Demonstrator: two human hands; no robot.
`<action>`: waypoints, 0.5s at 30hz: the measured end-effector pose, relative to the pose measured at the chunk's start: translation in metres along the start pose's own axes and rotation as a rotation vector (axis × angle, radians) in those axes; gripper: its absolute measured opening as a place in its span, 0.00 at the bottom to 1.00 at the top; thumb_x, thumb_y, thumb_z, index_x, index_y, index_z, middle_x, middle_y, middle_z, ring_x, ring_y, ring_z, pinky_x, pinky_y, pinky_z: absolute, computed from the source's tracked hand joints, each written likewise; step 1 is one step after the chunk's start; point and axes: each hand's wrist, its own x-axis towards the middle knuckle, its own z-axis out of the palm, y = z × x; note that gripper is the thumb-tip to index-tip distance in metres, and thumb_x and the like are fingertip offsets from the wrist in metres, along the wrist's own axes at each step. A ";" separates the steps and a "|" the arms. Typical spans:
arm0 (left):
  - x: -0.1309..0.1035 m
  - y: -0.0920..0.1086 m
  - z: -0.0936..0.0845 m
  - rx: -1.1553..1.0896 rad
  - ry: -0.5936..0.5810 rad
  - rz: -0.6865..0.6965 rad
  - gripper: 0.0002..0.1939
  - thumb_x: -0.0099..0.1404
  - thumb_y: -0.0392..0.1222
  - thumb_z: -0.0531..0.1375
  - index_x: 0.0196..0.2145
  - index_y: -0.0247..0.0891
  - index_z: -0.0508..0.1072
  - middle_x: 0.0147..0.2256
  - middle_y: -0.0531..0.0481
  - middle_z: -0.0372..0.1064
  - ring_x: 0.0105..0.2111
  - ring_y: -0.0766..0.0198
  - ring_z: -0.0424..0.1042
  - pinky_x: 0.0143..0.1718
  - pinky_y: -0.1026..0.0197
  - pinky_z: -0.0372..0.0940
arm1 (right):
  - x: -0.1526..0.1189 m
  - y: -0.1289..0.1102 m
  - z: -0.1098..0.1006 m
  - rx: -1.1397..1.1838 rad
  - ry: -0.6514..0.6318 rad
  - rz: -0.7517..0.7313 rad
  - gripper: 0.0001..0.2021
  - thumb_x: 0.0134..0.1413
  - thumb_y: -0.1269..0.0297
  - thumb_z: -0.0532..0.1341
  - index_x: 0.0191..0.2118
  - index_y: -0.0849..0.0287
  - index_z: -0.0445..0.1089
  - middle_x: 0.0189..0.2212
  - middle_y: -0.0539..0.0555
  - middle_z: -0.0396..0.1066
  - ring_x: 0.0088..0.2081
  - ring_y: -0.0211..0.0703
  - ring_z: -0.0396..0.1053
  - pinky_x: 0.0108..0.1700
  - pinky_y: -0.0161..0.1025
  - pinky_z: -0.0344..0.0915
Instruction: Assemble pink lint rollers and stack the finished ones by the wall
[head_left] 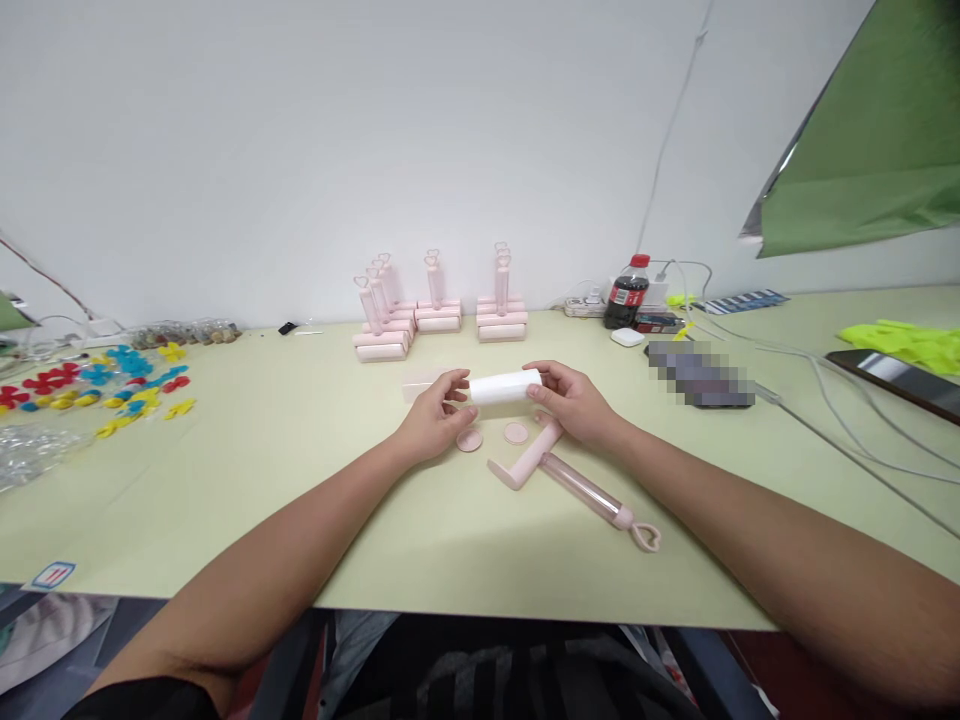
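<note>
Seen from the head camera, I hold a white roll (504, 388) lengthwise between my two hands, just above a pale green surface (225, 510). My right hand (576, 402) has its grip closed on the roll's right end, thumb across the front. My left hand (439, 415) curls at the opposite end, fingers and thumb parted; I cannot tell whether that grip presses on the roll.

Below lie two flat pink discs, one disc (469, 440) just beside my left thumb, the other disc (516, 433) near the fallen pink handle (526, 462), whose clear tube (585, 485) and heart-shaped loop (646, 537) point toward my right forearm. A pale pink piece (415, 388) shows partly behind my left hand.

Along the wall (300, 150), pink rollers (502, 325) stand in three groups, handles upright. Red, blue and yellow flower-shaped pieces (172, 352) spread at far left; at right, a red-capped bottle (628, 295) stands behind a small white case (627, 338).
</note>
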 end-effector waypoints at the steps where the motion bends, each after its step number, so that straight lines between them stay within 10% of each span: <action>1: -0.001 0.003 0.001 -0.021 0.009 -0.005 0.29 0.60 0.43 0.63 0.58 0.41 0.62 0.46 0.45 0.67 0.44 0.60 0.68 0.43 0.58 0.67 | -0.001 0.000 0.001 0.013 -0.026 -0.019 0.22 0.48 0.52 0.66 0.48 0.55 0.67 0.35 0.52 0.70 0.33 0.42 0.67 0.28 0.37 0.67; 6: 0.002 0.017 -0.007 -0.172 0.156 0.123 0.27 0.58 0.50 0.66 0.52 0.41 0.66 0.37 0.50 0.66 0.36 0.63 0.69 0.37 0.61 0.67 | -0.003 0.006 0.003 -0.037 -0.121 -0.116 0.26 0.52 0.54 0.65 0.54 0.55 0.62 0.44 0.57 0.74 0.43 0.47 0.71 0.44 0.46 0.68; 12: 0.022 0.017 -0.077 -0.245 0.792 0.225 0.29 0.52 0.51 0.69 0.47 0.42 0.64 0.36 0.51 0.63 0.35 0.66 0.68 0.35 0.64 0.65 | -0.005 0.006 -0.001 -0.457 -0.050 -0.109 0.19 0.55 0.59 0.62 0.52 0.53 0.68 0.52 0.57 0.72 0.52 0.50 0.68 0.54 0.50 0.64; 15: 0.028 0.008 -0.097 -0.185 0.893 0.151 0.29 0.52 0.51 0.70 0.47 0.42 0.64 0.35 0.52 0.63 0.34 0.66 0.67 0.35 0.64 0.65 | -0.006 0.001 0.000 -0.596 -0.073 -0.067 0.15 0.55 0.62 0.60 0.48 0.55 0.71 0.49 0.56 0.74 0.49 0.49 0.70 0.51 0.47 0.66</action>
